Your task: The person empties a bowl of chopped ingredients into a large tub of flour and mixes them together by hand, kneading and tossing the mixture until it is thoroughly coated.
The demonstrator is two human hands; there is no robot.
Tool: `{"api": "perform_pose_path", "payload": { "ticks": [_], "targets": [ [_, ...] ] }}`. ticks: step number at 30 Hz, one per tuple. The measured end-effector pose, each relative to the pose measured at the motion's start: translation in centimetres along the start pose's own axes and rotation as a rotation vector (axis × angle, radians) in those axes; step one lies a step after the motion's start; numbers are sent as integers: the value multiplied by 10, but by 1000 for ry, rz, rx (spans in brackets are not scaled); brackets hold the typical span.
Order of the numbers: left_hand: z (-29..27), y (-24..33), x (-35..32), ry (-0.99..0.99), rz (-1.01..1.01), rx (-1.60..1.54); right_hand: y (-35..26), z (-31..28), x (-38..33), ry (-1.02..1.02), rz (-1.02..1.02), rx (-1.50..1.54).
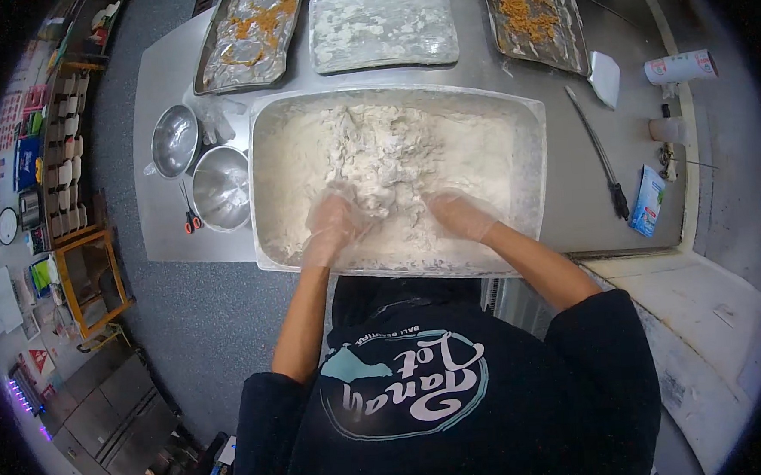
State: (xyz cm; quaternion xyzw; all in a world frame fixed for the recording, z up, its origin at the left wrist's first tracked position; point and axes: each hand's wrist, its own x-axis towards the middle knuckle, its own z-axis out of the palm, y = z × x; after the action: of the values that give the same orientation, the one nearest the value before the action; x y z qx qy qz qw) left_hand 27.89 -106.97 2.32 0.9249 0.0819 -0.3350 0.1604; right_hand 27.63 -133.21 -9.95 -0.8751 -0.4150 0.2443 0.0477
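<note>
A large white rectangular tub (532,178) stands at the front of the steel table, filled with pale flour (471,151). Down its middle runs a rough, clumpy ridge of floury mixture (380,147). Both my hands wear clear plastic gloves and reach over the tub's near wall. My left hand (335,219) is sunk in the flour at the near left of the ridge. On the other side, my right hand (458,214) presses into the flour at the ridge's near right. Flour hides the fingers of both hands, so what they hold, if anything, does not show.
Left of the tub are two steel bowls (223,190) and orange-handled scissors (190,215). Behind it lie a flour-dusted board (382,29) and two trays with orange-brown crumbs (523,11). To the right are a long thin black-handled tool (600,149), a white scraper (605,79) and a blue packet (649,202).
</note>
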Motion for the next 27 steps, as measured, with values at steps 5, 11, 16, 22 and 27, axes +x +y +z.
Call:
{"api": "perform_pose_path", "payload": {
  "ticks": [5, 11, 16, 22, 27],
  "targets": [
    [8, -44, -6, 282, 186, -171, 2, -51, -14, 64, 63, 337],
    [-17, -62, -29, 420, 312, -326, -12, -143, -10, 178, 230, 1482],
    [-55, -103, -75, 528, 430, -438, 11, 8, 39, 513, 379, 1228],
    [-28, -270, -174, 743, 49, -599, -17, -9, 26, 721, 485, 590],
    [45, -417, -266, 745, -340, -688, -73, -83, 36, 505, 894, 203]
  ]
}}
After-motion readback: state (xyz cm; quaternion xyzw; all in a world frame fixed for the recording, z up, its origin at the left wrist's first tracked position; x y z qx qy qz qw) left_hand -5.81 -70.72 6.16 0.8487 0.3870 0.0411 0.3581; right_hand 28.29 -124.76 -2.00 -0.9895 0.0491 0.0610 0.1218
